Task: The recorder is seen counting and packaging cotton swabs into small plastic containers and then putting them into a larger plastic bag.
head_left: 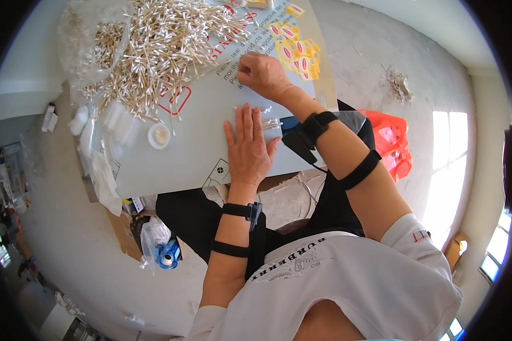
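Observation:
My left hand lies flat on the table, fingers stretched out over a few cotton swabs whose tips stick out beside the index finger and thumb. Farther off, my right hand is closed with its fingers curled in; whether anything is inside cannot be seen. It hovers over or rests on the printed sheet covering the table, left of several yellow printed cards. A big loose heap of cotton swabs spreads across the far left.
Left of my hands stands a small round white tub beside clear plastic cylinders. A clear plastic bag partly covers the heap. Right of the table hangs a red bag. Below the table's left corner is a cardboard box.

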`<state>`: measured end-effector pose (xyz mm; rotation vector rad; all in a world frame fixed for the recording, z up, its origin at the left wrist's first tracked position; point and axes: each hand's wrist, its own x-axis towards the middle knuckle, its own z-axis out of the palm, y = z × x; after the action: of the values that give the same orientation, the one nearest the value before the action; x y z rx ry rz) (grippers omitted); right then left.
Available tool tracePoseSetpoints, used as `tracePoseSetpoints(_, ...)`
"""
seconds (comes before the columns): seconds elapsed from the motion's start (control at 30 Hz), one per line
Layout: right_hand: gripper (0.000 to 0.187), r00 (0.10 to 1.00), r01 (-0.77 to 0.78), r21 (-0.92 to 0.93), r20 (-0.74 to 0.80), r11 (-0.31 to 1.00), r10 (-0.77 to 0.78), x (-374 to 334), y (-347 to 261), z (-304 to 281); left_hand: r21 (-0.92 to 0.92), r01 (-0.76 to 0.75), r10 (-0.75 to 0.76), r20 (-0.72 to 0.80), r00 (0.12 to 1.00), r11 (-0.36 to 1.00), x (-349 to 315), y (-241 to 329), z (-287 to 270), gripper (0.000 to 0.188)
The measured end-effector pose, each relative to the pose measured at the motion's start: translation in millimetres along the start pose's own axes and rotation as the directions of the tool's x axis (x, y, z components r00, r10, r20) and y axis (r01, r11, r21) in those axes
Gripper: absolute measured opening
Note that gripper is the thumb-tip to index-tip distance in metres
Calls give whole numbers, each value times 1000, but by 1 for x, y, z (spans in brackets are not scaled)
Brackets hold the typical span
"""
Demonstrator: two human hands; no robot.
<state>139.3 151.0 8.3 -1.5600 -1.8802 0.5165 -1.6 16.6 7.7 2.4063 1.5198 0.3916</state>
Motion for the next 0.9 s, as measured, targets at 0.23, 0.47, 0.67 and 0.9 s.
tracePoseSetpoints(0.23,6,918,198,-10,354,980,-181,-36,19,-51,12,-49,49,-25,998,999,0,-1,3,72)
tracePoseSetpoints(0.47,11,939,165,68,295,984,-178,-59,7,-49,-22,-58,55,-127,990,998,-3,-6,4,72)
tracePoseSetpoints(0.67,18,975,88,81,198,993,-103,-82,-7,-40,-159,-3,-24,-166,986,987,-2,-12,-3,79)
tracePoseSetpoints(0.9,18,976,117,-16,184,993,-112,-88,-6,-32,-154,-2,-27,-185,982,988,0,-20,-5,79)
